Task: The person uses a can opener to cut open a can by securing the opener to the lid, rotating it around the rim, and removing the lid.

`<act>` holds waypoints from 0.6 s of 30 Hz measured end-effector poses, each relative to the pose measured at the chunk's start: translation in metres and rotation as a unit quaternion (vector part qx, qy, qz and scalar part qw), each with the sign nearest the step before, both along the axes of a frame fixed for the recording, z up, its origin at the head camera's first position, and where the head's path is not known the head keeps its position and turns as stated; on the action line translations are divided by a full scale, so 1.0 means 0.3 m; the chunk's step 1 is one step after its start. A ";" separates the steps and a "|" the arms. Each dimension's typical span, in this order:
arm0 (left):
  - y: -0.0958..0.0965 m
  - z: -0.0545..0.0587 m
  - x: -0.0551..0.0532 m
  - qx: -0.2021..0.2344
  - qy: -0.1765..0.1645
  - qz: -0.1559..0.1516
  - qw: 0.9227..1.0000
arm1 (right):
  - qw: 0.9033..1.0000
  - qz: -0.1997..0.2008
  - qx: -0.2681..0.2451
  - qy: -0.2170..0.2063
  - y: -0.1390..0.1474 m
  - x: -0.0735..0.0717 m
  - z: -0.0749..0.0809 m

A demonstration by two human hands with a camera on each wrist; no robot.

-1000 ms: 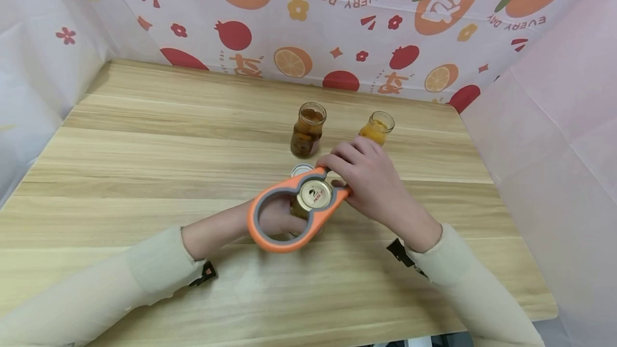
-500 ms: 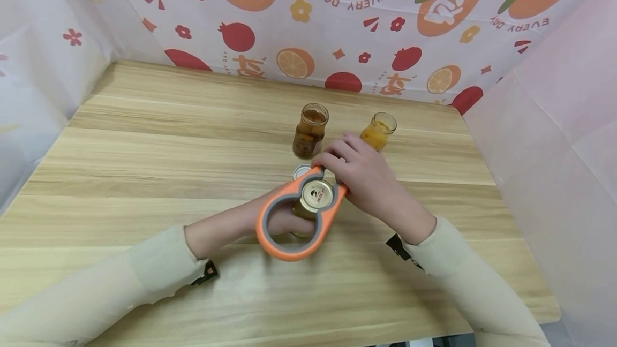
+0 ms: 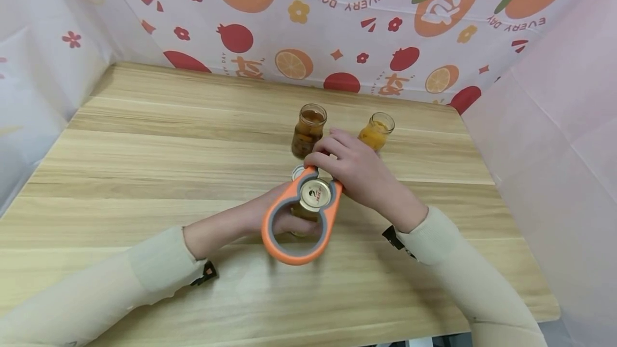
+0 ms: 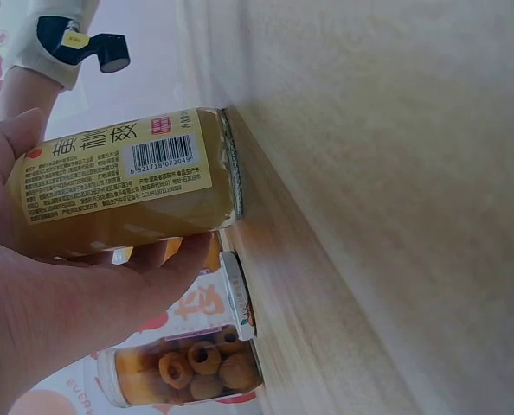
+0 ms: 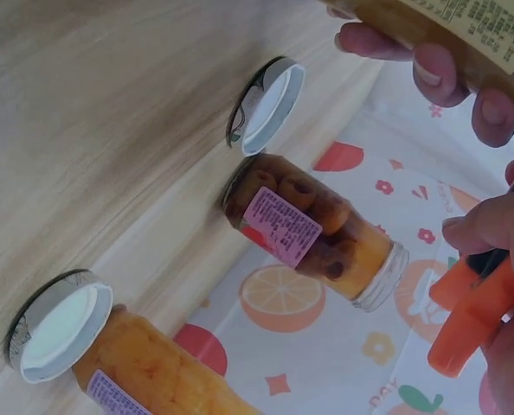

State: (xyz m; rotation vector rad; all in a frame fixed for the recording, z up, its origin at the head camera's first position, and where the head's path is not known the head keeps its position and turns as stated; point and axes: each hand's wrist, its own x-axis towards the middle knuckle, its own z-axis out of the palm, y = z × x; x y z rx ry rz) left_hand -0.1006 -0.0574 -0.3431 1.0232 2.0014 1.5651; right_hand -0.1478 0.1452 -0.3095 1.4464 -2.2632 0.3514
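My left hand (image 4: 84,303) grips an upright glass jar (image 4: 118,233) with a yellow label, its thumb and fingers wrapped round the side. The jar's gold lid (image 3: 315,195) faces up in the head view. An orange jar opener (image 3: 268,234) with grey lining sits round that lid, in its smaller opening. My right hand (image 3: 354,167) grips the opener's two handle ends on the far side, which also show in the right wrist view as orange tips (image 5: 469,324). Through the opener's larger ring part of my left hand is visible.
Behind my hands stand an open jar of dark fruit (image 3: 307,135) and an open jar of orange fruit (image 3: 375,134). Two loose lids rest on the wooden table (image 3: 168,175): one lid (image 5: 270,108) near the dark jar, another lid (image 5: 62,324) beside the orange one.
The opener has turned counterclockwise about the lid, its ring end swinging rightward and nearer the front. My right hand has moved left with the handles. My left hand stays on the jar.
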 end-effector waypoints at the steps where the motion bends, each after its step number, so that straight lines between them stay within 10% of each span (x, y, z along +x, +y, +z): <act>1: 0.000 -0.002 -0.001 0.004 -0.001 -0.003 1.000 | 1.000 0.004 0.000 0.001 -0.001 -0.003 0.000; 18: -0.018 -0.040 -0.023 -0.005 -0.003 -0.020 1.000 | 0.999 0.043 0.008 -0.006 -0.010 -0.031 0.004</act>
